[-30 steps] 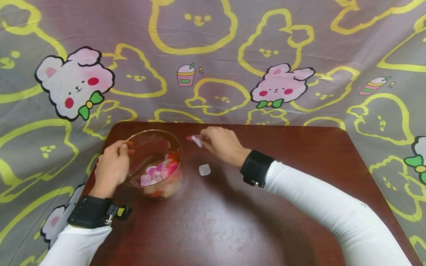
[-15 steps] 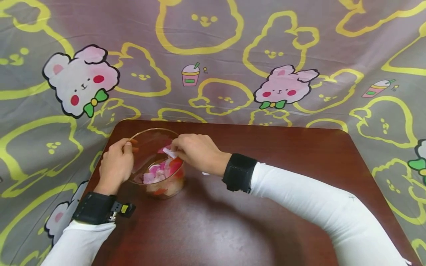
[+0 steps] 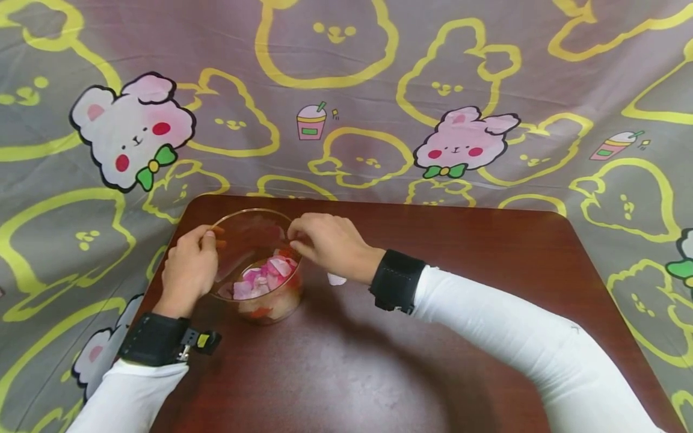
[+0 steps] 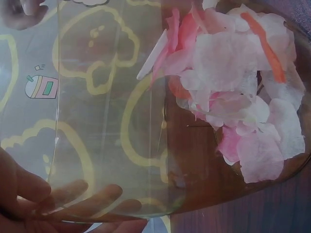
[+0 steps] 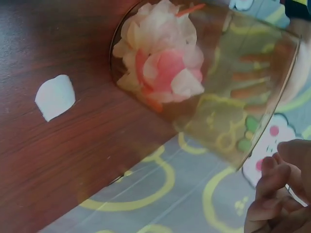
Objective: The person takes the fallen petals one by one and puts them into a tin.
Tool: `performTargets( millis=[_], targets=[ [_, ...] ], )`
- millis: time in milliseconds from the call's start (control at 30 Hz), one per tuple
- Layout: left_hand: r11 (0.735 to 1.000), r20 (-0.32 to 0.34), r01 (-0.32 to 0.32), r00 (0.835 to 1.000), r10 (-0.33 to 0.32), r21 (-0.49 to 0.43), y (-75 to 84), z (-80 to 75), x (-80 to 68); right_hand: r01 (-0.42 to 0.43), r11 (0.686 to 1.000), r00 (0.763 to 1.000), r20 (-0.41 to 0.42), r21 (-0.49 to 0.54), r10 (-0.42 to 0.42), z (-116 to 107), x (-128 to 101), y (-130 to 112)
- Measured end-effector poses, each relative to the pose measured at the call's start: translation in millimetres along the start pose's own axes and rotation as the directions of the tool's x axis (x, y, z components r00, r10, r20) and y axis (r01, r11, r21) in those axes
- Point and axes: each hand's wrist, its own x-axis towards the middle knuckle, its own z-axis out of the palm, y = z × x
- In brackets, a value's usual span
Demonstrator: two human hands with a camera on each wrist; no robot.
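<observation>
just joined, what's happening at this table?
A person is gathering flower petals into a glass bowl on a dark wooden table. The left hand grips the bowl's rim; the right hand hovers over the bowl's far edge, holding nothing visible. Pink, white and orange petals lie inside. One white petal lies on the table beside the bowl.

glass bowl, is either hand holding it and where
The left hand grips the glass bowl at its rim and side wall. The right hand hovers over the far rim, holding nothing visible.

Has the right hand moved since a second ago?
Yes. The right hand moved left from the bare table to the glass bowl rim.
</observation>
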Motion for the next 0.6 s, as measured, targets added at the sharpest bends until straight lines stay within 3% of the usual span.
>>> performTargets(
  millis=[133,267,400,600],
  targets=[
    [1.0,0.001,0.0,1.0,0.0,0.0,0.7,0.7,0.0,-0.077,0.995,0.993,-0.081,0.069,0.083,-3.3,-4.8,18.1],
    [1.0,0.002,0.001,1.0,-0.001,0.005,0.6,0.8,0.4,-0.183,0.975,0.978,-0.074,0.127,0.193,3.6,-10.9,39.3],
    [1.0,0.0,0.002,1.0,-0.002,0.006,-0.6,0.8,0.8,-0.238,0.968,0.971,0.031,0.075,0.236,26.8,-17.6,57.7],
    [1.0,0.001,0.001,1.0,-0.001,0.002,-0.1,2.0,0.7,-0.202,0.974,0.95,0.222,-0.104,0.221,64.2,-30.2,71.0]
  ],
)
